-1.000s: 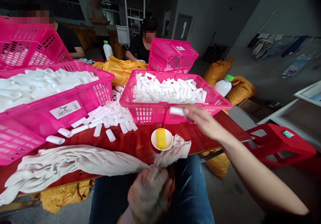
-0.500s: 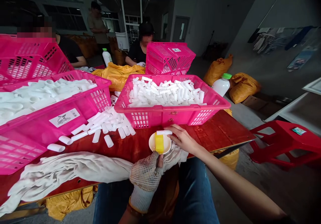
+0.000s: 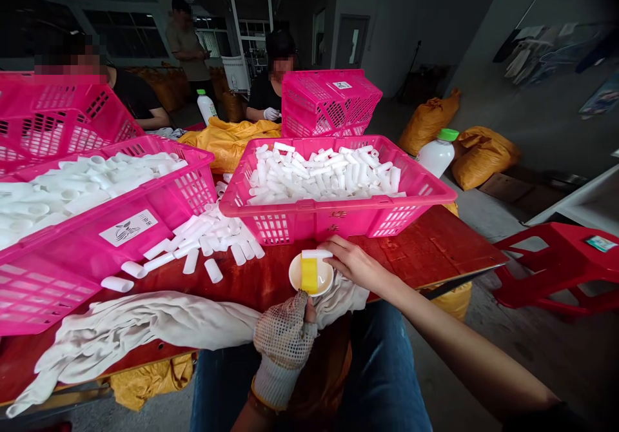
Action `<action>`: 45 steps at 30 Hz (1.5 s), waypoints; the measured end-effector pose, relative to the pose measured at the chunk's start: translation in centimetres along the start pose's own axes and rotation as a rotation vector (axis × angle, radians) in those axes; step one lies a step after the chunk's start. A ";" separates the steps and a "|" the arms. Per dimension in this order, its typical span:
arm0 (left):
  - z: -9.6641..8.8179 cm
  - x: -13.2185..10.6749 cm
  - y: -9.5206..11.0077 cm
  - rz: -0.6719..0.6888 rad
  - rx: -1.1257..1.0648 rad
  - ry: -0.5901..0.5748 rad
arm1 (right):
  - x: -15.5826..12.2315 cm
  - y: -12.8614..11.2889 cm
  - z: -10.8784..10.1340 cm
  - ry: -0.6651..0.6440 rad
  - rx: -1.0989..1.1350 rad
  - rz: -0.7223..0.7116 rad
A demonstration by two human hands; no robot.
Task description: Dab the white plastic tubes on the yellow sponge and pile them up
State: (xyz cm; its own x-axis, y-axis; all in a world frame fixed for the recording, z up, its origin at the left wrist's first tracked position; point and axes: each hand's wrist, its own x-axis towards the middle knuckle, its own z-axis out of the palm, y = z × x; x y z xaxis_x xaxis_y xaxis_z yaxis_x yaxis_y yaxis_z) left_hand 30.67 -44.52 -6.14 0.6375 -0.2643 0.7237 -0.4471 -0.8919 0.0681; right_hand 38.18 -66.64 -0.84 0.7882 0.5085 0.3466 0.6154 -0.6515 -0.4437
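My left hand [image 3: 284, 329], in a white mesh glove with the thumb bare, is closed at the lower end of a flat yellow rectangular piece [image 3: 309, 275]. That piece stands over a small white bowl [image 3: 328, 282] near the table's front edge. Pinched in the bare fingers of my right hand [image 3: 351, 261] is a short white tube [image 3: 316, 253], lying level across the top of the yellow piece. Straight ahead, a pink basket [image 3: 338, 207] holds many similar white tubes. Loose tubes [image 3: 213, 235] lie in a heap to its left.
Another pink basket [image 3: 77, 238] of larger-looking tubes fills the left side. A whitish cloth [image 3: 159, 322] stretches along the front edge of the red table [image 3: 435, 242]. Farther back are an upturned pink basket [image 3: 329, 100] and co-workers. A red stool [image 3: 556, 264] stands right.
The view has shifted slightly. Both hands keep nearly the same pose, with the white tube still at the top of the yellow piece. A co-worker's gloved hand shows more clearly at the back.
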 end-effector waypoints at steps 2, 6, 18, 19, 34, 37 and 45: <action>-0.1 0.1 0.1 0.001 -0.011 0.037 | 0.0 0.0 0.1 -0.035 -0.034 -0.014; -0.3 0.2 0.1 -0.006 -0.011 0.001 | 0.0 -0.1 0.1 -0.083 -0.071 -0.027; -0.8 0.7 0.3 -0.054 -0.011 -0.060 | 0.2 -0.3 -0.4 -0.109 -0.084 0.022; -0.8 0.6 0.2 -0.053 -0.020 -0.079 | 0.2 -0.3 -0.4 -0.084 -0.070 0.036; -1.0 0.3 0.1 -0.114 -0.113 -0.252 | 0.5 -0.8 -0.6 -0.131 -0.039 -0.003; -1.1 0.0 0.4 -0.149 -0.131 -0.281 | 0.2 -0.7 -0.3 -0.117 -0.051 0.003; -3.3 1.5 -1.6 -0.188 -0.335 -0.398 | -0.7 -0.9 -0.1 0.070 0.159 0.162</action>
State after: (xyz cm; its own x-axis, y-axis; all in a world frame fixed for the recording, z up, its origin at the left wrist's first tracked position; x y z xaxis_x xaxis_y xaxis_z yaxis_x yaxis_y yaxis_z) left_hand 30.23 -42.26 -2.89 0.8847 -0.2881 0.3666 -0.4362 -0.7889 0.4328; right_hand 37.02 -66.46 -0.61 0.8779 0.3610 0.3145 0.4779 -0.6217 -0.6206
